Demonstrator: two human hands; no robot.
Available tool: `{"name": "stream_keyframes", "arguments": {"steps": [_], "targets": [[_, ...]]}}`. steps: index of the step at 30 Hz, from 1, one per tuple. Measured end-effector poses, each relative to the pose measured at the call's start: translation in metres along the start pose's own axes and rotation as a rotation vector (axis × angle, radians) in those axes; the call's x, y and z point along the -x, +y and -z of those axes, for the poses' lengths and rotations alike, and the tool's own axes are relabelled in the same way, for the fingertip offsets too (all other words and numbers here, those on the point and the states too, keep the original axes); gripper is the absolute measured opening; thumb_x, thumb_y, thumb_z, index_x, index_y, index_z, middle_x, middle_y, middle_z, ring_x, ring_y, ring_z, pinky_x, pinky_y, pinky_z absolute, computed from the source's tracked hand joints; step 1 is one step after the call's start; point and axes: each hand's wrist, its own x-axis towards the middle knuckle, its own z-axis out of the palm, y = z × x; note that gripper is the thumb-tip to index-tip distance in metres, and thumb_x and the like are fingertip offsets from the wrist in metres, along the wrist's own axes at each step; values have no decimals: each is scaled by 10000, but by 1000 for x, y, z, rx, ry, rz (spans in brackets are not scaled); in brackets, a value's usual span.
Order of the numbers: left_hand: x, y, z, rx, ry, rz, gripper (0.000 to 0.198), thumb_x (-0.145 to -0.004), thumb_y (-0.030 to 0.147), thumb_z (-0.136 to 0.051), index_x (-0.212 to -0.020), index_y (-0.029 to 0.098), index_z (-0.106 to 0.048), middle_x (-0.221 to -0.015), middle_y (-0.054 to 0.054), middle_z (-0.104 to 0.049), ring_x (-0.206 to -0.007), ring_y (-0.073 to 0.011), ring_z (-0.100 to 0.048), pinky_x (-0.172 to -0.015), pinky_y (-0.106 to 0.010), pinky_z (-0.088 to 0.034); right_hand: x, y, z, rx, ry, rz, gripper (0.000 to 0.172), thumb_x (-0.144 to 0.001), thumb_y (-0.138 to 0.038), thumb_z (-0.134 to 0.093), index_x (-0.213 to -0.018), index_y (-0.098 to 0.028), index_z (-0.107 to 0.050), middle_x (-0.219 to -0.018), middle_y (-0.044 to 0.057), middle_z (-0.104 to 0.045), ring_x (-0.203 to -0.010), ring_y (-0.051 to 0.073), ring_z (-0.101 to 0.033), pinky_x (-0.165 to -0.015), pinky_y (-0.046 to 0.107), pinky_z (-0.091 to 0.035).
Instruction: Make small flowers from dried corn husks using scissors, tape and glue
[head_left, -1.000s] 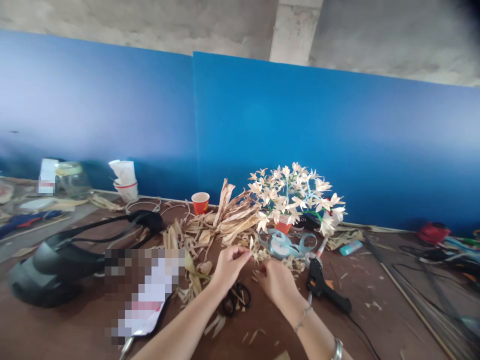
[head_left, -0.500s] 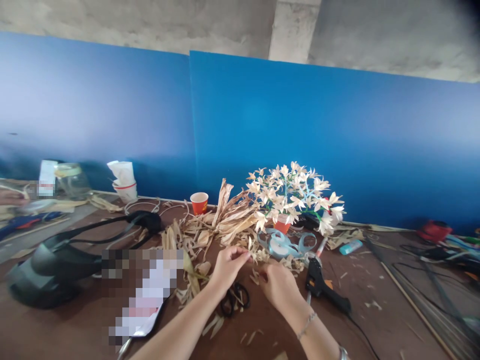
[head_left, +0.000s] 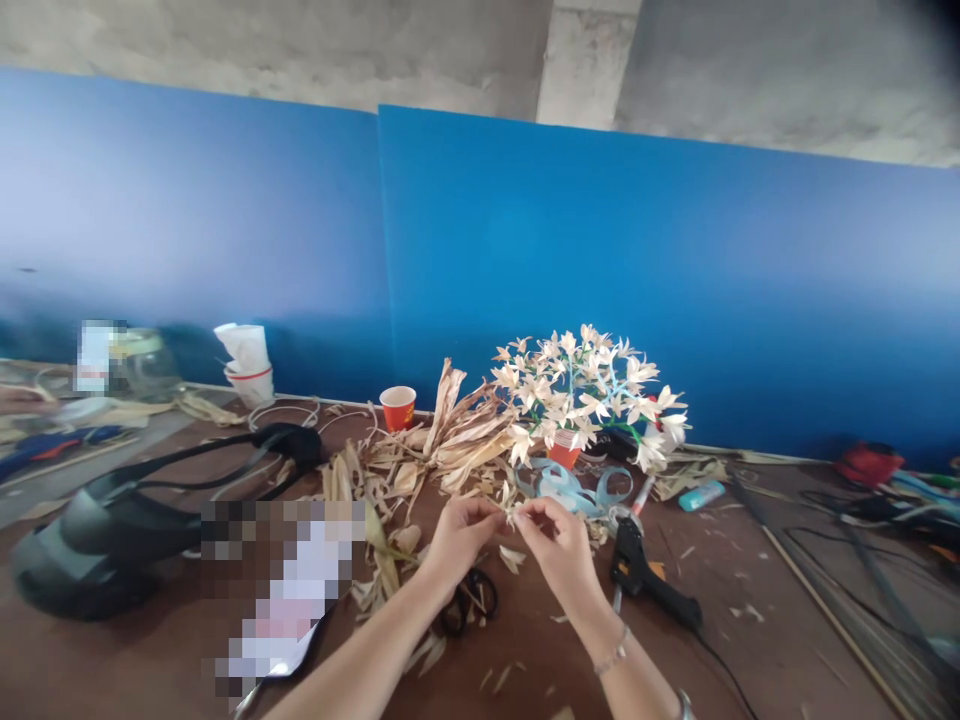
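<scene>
My left hand (head_left: 457,537) and my right hand (head_left: 559,548) meet above the brown table, fingertips pinched together on a small pale piece of dried husk (head_left: 511,512). Just beyond them lies a heap of dried corn husks (head_left: 442,440). Behind that stands a bouquet of cream husk flowers (head_left: 585,390) in a red cup. Black scissors (head_left: 469,598) lie on the table under my left wrist. A black glue gun (head_left: 649,578) lies right of my right hand.
A red paper cup (head_left: 399,406) stands by the blue wall. A roll of light blue ribbon (head_left: 570,488) sits behind my hands. A black bag (head_left: 112,530) fills the left. Cables and tools (head_left: 892,500) lie at the right. Husk scraps litter the table (head_left: 750,640).
My right hand has lifted off the table and come up to my left hand, and both now pinch the husk piece. The left hand barely moved.
</scene>
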Motion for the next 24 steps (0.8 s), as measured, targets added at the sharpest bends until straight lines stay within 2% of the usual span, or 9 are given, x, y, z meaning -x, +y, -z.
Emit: {"name": "stream_keyframes", "arguments": {"steps": [3, 12, 24], "targets": [[0, -1, -2, 4, 7, 34, 235, -621, 349, -657, -637, 115, -654, -603, -35, -652, -569, -146, -577, -563, -238, -421, 1, -3, -1, -32, 29, 25, 122, -786, -244, -508, -741, -172, -596, -703, 28, -630, -643, 150, -581, -595, 241, -453], [3, 2, -3, -77, -9, -18, 171, -644, 286, -628, -624, 117, -633, -538, 5, -580, -502, -97, -492, -486, -194, -352, 5, -7, 1, 248, 73, 193, 116, -790, -183, -479, -704, -178, -558, -697, 22, -575, -648, 135, -538, -607, 231, -413], [4, 0, -4, -298, 44, -92, 155, -661, 266, -572, -637, 125, -633, -577, -6, -599, -547, -120, -510, -513, -206, -370, 6, -6, 0, 409, 110, 191, 83, -760, -160, -504, -689, -188, -536, -690, -4, -573, -642, 122, -538, -614, 214, -386]]}}
